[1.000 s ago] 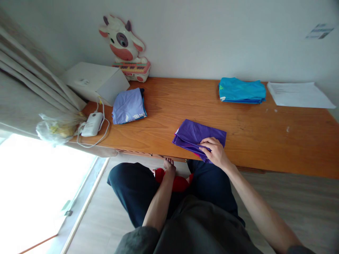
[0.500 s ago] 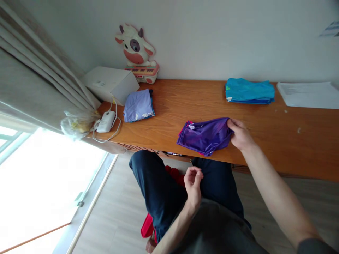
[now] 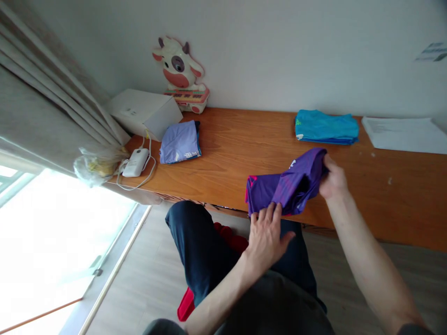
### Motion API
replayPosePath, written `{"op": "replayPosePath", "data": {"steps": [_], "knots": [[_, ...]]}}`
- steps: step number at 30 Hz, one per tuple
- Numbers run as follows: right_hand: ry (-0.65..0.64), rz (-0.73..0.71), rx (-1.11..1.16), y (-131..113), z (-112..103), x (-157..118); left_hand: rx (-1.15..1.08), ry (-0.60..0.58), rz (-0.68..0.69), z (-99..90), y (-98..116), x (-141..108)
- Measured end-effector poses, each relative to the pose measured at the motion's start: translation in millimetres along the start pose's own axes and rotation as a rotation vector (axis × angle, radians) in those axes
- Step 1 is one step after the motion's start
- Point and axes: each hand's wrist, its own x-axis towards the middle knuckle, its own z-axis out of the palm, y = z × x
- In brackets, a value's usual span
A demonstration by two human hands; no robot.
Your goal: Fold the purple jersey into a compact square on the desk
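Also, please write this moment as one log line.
right hand: holds purple cloth, right end raised | left hand: touching its near edge

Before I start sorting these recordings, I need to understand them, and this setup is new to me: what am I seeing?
There is no machine here, just a person working bare-handed, seen from a camera worn on their head, looking forward and down. The right hand has one end of a folded purple cloth in its grip; the left hand has its fingertips at the cloth's near edge. Beneath is a wooden table. Toward the back right lie folded blue cloth and white paper. On the left are a folded lavender cloth, a white box, a cow-shaped keyboard toy, a corded white device and a plastic bag.
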Motion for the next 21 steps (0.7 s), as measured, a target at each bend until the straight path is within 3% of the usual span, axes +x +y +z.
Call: {"op": "replayPosePath", "data": {"steps": [3,5,9,11,15,17,21], "knots": [[0.044,0.08,0.006,1.5,-4.3,27.2,-0.165,-0.146,0.148,6.6,29.5,-7.5],[-0.045,0.071,-0.075,1.3,-1.4,32.9,-0.173,-0.125,0.158,10.6,33.3,1.6],[-0.259,0.026,-0.297,-5.6,8.8,21.6,0.031,0.032,0.052,20.7,8.2,36.1],[-0.281,-0.095,-0.501,-9.9,12.4,9.1,0.11,0.045,0.027,23.9,-6.8,48.7],[-0.029,-0.435,-0.849,-6.4,11.2,-43.1,0.166,0.036,0.022,22.8,-16.6,51.7],[0.057,-0.452,-0.904,3.2,7.5,-83.9,0.174,0.046,0.006,20.7,-12.1,46.3],[-0.159,-0.336,-1.121,23.3,-1.2,-153.5,0.178,0.015,-0.008,17.4,0.5,34.5]]}}
